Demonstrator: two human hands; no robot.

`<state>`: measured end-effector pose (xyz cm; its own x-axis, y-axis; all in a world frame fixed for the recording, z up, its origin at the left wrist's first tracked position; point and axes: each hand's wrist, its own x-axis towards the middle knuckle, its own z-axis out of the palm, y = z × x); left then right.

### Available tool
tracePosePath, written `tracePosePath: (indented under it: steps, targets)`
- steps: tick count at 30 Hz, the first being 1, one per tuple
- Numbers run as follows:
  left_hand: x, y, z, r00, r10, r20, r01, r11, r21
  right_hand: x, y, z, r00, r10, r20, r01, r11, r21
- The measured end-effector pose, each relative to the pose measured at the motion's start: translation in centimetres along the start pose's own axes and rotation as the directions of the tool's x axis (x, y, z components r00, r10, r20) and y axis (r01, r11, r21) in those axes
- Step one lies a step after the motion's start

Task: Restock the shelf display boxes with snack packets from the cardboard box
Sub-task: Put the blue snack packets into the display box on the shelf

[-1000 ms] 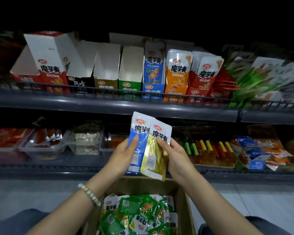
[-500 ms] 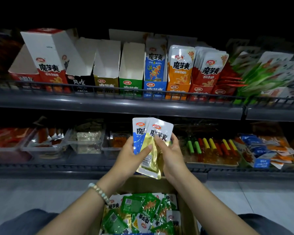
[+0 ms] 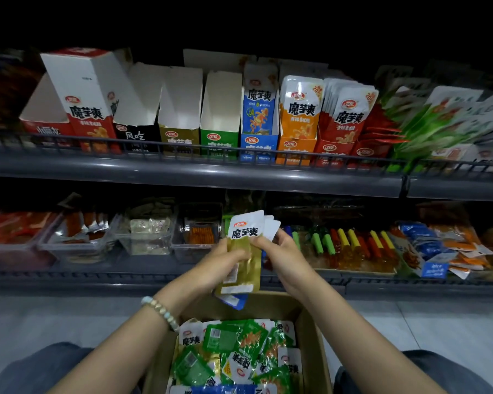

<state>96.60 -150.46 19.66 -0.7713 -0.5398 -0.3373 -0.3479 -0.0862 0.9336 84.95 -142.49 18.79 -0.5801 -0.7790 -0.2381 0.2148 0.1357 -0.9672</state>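
Up front, the person's left grip [image 3: 225, 263] and right grip [image 3: 286, 251] both curl round one small stack of flat foil snack packets [image 3: 245, 231], held upright above the open brown cardboard box [image 3: 310, 334]. A gold packet with a white top faces the camera. One blue corner pokes out under it and two more white corners fan out behind at the top, so the stack holds at least three; the exact count cannot be told. The left thumb lies across the gold front, while the right fingers pinch the upper right edge.

Inside the cardboard box lies a loose heap of green and white packets [image 3: 234, 345], too jumbled to count, with one blue packet [image 3: 219, 389] at the bottom edge.

On the upper grey metal shelf [image 3: 182, 172], three display boxes stand side by side showing bare white inner walls: black-fronted [image 3: 135, 136], gold-fronted [image 3: 178, 137] and green-fronted [image 3: 218, 139]. Just right of them, three more hold upright packets: blue [image 3: 258, 142], orange [image 3: 295, 146] and red [image 3: 332, 149].

One pale bead bracelet [image 3: 160, 311] circles the left wrist.
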Motion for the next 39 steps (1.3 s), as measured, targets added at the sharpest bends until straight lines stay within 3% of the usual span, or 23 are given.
tracePosePath:
  steps: [4, 8, 11, 14, 16, 19, 21, 26, 30, 35, 39]
  targets:
    - [-0.9, 0.1, -0.3, 0.982, 0.001, 0.191, -0.001, 1.0, 0.004, -0.1, -0.2, 0.1, 0.994, 0.06, 0.094, -0.069, 0.994, 0.087]
    - [-0.9, 0.3, -0.8, 0.985, -0.038, 0.168, 0.062, 0.988, -0.141, -0.6, -1.1, -0.6, 0.97, 0.026, 0.241, -0.064, 0.987, 0.15]
    - [-1.1, 0.3, -1.0, 0.986, -0.048, 0.157, 0.087, 0.962, -0.257, -0.7, -1.2, -0.9, 0.957, -0.017, 0.29, -0.009, 0.996, 0.087]
    - [-0.9, 0.2, -1.6, 0.986, -0.08, 0.145, 0.133, 0.905, -0.403, -0.4, -0.8, -0.9, 0.977, -0.105, 0.184, 0.112, 0.993, -0.029]
    - [-0.9, 0.3, -1.7, 0.967, -0.081, 0.241, 0.205, 0.809, -0.551, 0.0, -0.6, -0.9, 0.989, -0.126, 0.078, 0.128, 0.991, -0.025]
    - [-1.3, 0.5, -1.6, 0.911, -0.043, 0.411, 0.312, 0.724, -0.615, 0.2, -0.4, -0.5, 0.992, 0.008, 0.123, -0.025, 0.989, 0.143]
    - [-1.5, 0.7, -1.6, 0.882, -0.015, 0.471, 0.341, 0.711, -0.615, -0.1, -0.4, -0.2, 0.984, 0.057, 0.17, -0.084, 0.984, 0.156]
    - [-1.5, 1.0, -2.0, 0.911, -0.137, 0.388, 0.342, 0.777, -0.529, -0.3, -0.9, -0.2, 0.997, 0.015, 0.071, -0.03, 0.977, 0.212]
    - [-2.4, 1.3, -2.1, 0.918, -0.18, 0.355, 0.294, 0.907, -0.301, -0.1, -0.7, -0.6, 0.996, -0.064, -0.067, 0.076, 0.979, 0.19]
    - [-2.6, 1.3, -1.4, 0.975, -0.112, 0.194, 0.157, 0.96, -0.234, -0.2, -0.7, -0.2, 0.994, -0.076, -0.075, 0.083, 0.991, 0.102]
    - [-2.5, 1.6, -0.7, 0.997, -0.037, 0.071, 0.051, 0.978, -0.204, -0.4, -0.7, 0.6, 0.998, -0.02, -0.059, 0.033, 0.972, 0.232]
